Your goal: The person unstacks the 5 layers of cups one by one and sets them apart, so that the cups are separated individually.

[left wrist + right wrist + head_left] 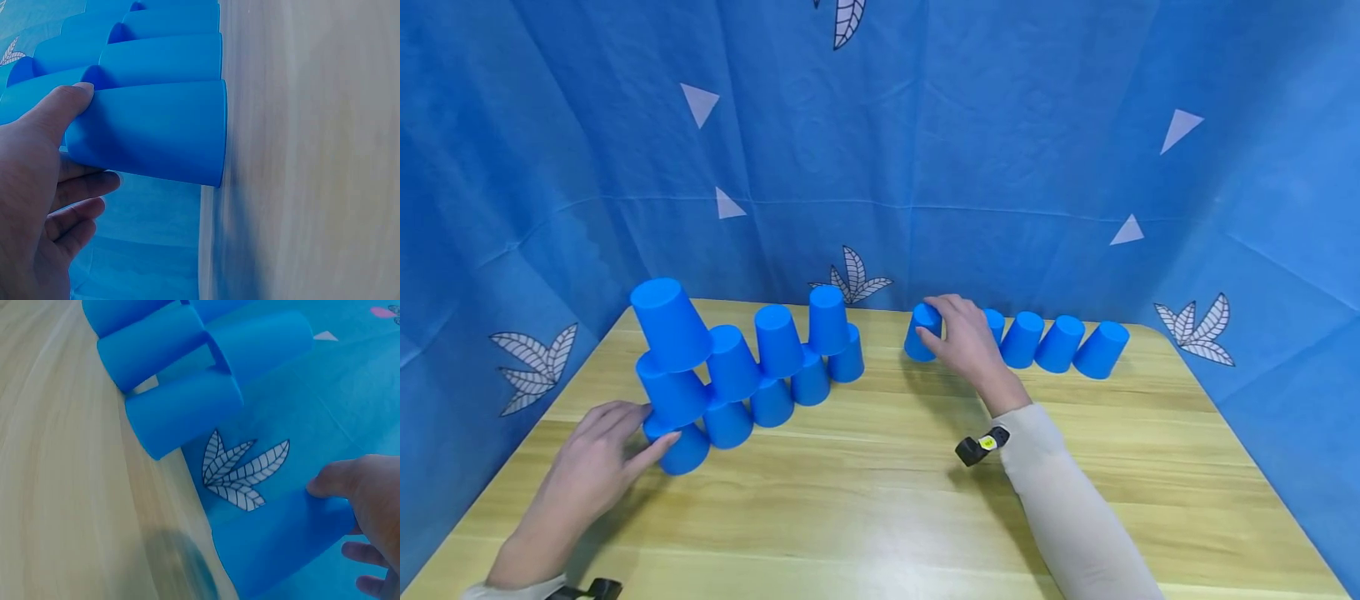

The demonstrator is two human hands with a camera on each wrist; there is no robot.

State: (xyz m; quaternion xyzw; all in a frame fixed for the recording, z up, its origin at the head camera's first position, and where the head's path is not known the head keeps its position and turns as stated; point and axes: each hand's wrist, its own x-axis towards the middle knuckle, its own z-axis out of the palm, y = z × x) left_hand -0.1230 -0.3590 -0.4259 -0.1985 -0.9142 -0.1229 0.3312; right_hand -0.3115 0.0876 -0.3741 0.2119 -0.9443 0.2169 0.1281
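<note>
Upside-down blue cups form a tiered stack on the left of the table in the head view, with a single top cup [670, 325] over the nearest end. My left hand [591, 467] holds the nearest bottom-row cup [683, 454] between thumb and fingers; the left wrist view shows the thumb against this cup [150, 134] near its narrow end. Farther right, my right hand [966, 337] grips another upside-down blue cup [921, 340] that stands apart from the stack. In the right wrist view the thumb lies on this cup [281, 544], and its other fingers are partly hidden.
Several more upside-down blue cups [1060, 343] stand in a row right of my right hand, one partly hidden behind it. The wooden table [865, 508] meets a blue patterned cloth [970, 150] at its back and sides.
</note>
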